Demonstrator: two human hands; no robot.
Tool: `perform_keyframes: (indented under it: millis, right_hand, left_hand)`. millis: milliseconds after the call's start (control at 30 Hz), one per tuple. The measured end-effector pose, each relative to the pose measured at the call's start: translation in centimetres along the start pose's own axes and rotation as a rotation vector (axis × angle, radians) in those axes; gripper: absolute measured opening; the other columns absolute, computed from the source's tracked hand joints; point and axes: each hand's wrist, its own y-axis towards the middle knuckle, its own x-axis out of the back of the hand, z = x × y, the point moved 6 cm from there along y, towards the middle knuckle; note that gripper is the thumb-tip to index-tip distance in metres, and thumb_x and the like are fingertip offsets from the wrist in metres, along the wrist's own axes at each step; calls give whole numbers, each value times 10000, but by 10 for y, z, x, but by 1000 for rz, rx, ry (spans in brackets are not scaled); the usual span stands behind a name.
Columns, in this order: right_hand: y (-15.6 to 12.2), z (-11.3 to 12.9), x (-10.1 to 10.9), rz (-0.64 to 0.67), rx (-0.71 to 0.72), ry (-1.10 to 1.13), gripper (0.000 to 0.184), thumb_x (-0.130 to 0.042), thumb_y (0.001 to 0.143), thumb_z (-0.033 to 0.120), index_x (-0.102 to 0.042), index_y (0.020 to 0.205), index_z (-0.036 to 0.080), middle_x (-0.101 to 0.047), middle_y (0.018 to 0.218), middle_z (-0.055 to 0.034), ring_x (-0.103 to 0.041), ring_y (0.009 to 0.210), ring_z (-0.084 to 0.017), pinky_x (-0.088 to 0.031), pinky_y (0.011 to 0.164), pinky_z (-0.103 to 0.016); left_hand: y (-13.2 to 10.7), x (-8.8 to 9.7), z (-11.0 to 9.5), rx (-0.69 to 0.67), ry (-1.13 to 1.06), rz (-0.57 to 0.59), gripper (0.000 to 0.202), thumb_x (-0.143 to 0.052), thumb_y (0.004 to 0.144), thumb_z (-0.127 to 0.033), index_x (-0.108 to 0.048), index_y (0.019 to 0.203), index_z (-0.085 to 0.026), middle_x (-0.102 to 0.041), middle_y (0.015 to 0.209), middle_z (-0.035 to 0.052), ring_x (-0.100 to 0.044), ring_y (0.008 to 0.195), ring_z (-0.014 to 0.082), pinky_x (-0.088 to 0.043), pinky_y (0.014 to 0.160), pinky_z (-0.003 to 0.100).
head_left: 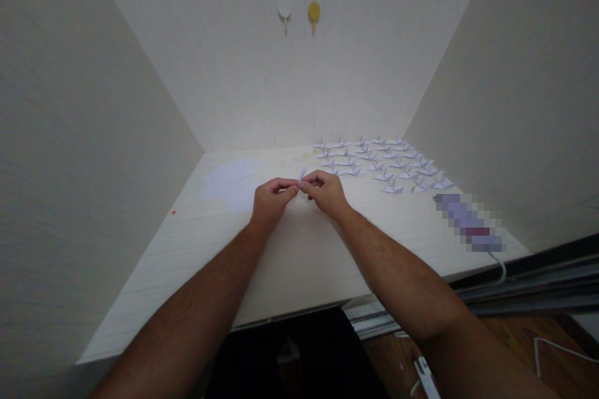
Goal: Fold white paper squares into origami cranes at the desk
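Observation:
Over the middle of the white table (290, 255), a small folded white paper piece (302, 173) is pinched between both hands. My left hand (275, 198) grips it from the left with thumb and forefinger. From the right, my right hand (325, 190) holds it the same way, the fingertips of both hands nearly touching. Much of the paper is hidden behind the fingers, so its exact fold is unclear. Several rows of white paper cranes (374, 159) stand at the back right. Loose white paper sheets (231, 181) lie spread to the left of my left hand.
A pixelated oblong object (468, 221) with a white cable (501, 271) lies near the table's right edge. Walls enclose the table left, right and behind. On the back wall are a white hook (284, 11) and a yellow hook (314, 11). A small orange spot (173, 212) is at left.

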Motion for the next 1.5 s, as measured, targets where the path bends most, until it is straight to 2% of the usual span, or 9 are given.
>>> perform_keyframes:
  millis: [167, 467, 600, 767, 1067, 1300, 1500]
  right_hand:
    - [0, -1, -1, 36, -47, 92, 215, -729, 643, 343, -621, 700, 166, -601, 586, 20, -523, 478, -90, -451, 458, -225]
    - [0, -5, -3, 85, -63, 150, 207, -737, 624, 319, -639, 718, 163, -615, 588, 22, -528, 473, -87, -463, 467, -231]
    - [0, -4, -3, 80, -71, 143, 216, -741, 619, 320, -640, 718, 156, -619, 591, 17, -534, 473, -92, -464, 468, -237]
    - [0, -7, -3, 62, -70, 103, 188, -711, 634, 315, -636, 715, 162, -612, 579, 22, -531, 469, -90, -467, 472, -236]
    - [0, -6, -3, -10, -34, 88, 147, -675, 654, 284, -637, 722, 159, -628, 580, 10, -559, 496, -99, -463, 487, -223]
    - [0, -6, -3, -46, -58, 131, 150, -671, 641, 259, -606, 734, 161, -621, 571, 17, -571, 498, -106, -471, 487, -226]
    - [1, -6, -5, -37, -88, 168, 153, -663, 636, 263, -594, 736, 170, -606, 570, 23, -556, 491, -108, -480, 495, -240]
  left_hand:
    - [-2, 0, -8, -29, 61, 13, 146, -721, 687, -285, -735, 777, -171, -735, 774, 36, -659, 714, 167, -529, 703, 297]
    - [0, 0, 4, 13, -47, 41, 255, -774, 637, -324, -717, 818, -153, -729, 765, 55, -659, 695, 173, -523, 680, 306]
    - [-1, 0, 4, 27, -24, 38, 231, -760, 648, -315, -731, 819, -162, -729, 760, 47, -650, 684, 168, -518, 681, 303]
    - [-1, 2, 2, 39, 22, -37, 138, -705, 665, -244, -740, 780, -176, -721, 730, 27, -639, 673, 166, -506, 648, 284]
    - [-4, -2, -3, 38, 42, -127, 144, -662, 688, -238, -690, 803, -158, -700, 721, 22, -619, 633, 141, -471, 592, 244]
    - [-4, -1, -7, -19, 199, -98, 131, -614, 746, -269, -688, 783, -168, -687, 675, 10, -598, 592, 140, -456, 566, 246]
    - [-8, -1, -11, -120, 199, -136, 177, -628, 747, -274, -703, 881, -187, -725, 837, 34, -653, 742, 166, -498, 703, 278]
